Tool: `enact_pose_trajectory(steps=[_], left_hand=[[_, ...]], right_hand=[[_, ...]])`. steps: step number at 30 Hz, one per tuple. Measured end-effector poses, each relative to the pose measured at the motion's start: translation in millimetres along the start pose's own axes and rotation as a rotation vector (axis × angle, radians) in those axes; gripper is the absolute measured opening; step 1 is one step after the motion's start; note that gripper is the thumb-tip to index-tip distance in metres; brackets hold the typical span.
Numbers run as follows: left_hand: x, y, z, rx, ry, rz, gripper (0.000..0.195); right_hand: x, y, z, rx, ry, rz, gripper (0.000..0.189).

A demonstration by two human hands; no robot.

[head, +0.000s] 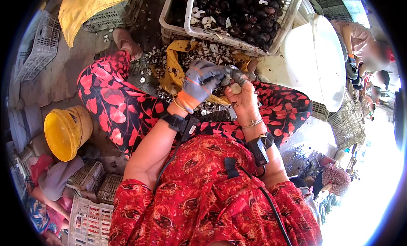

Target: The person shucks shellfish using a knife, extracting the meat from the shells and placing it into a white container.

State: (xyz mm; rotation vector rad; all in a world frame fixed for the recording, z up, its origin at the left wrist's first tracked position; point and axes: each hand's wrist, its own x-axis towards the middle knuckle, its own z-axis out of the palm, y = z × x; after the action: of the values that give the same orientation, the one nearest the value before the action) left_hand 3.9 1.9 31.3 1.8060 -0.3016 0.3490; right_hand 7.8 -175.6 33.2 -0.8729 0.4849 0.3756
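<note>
My left hand (201,82), in a grey glove with an orange cuff, has its fingers curled beside the fingertips of my right hand; whether it grips something is hidden. The palm of my right hand (243,98) is turned up, with dark coverings on some fingers. It holds a pale, peeled water chestnut (235,88) at its fingers. Under both hands, peel scraps (208,52) lie over a yellow sack (173,77) between my legs. Beyond them, a white plastic crate (222,37) holds many dark unpeeled water chestnuts (248,17) and a few pale pieces.
A large white tub (313,61) stands at the right, with stacked crates (346,125) beyond. A yellow bucket (68,131) lies tilted at the left. Another crate (92,220) is at lower left near a co-worker (52,195). More people sit at the right. Yellow cloth (92,7) hangs at upper left.
</note>
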Motion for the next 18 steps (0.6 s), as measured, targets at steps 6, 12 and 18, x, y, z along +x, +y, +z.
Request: enact_pose_trajectory(steps=[6, 12, 18], left_hand=[[2.5, -7.0, 2.5, 0.05, -0.001, 0.017, 0.025], [-3.6, -23.3, -0.6, -0.221, 0.057, -0.324, 0.026], [-2.1, -25.6, 2.0, -0.158, 0.046, -0.3, 0.024]], right_hand=[[-2.3, -2.5, 20.0, 0.361, -0.132, 0.086, 0.02], [-3.9, -9.1, 16.2, 0.36, -0.214, 0.222, 0.017], [-6.7, -1.4, 18.6, 0.088, -0.021, -0.072, 0.019]])
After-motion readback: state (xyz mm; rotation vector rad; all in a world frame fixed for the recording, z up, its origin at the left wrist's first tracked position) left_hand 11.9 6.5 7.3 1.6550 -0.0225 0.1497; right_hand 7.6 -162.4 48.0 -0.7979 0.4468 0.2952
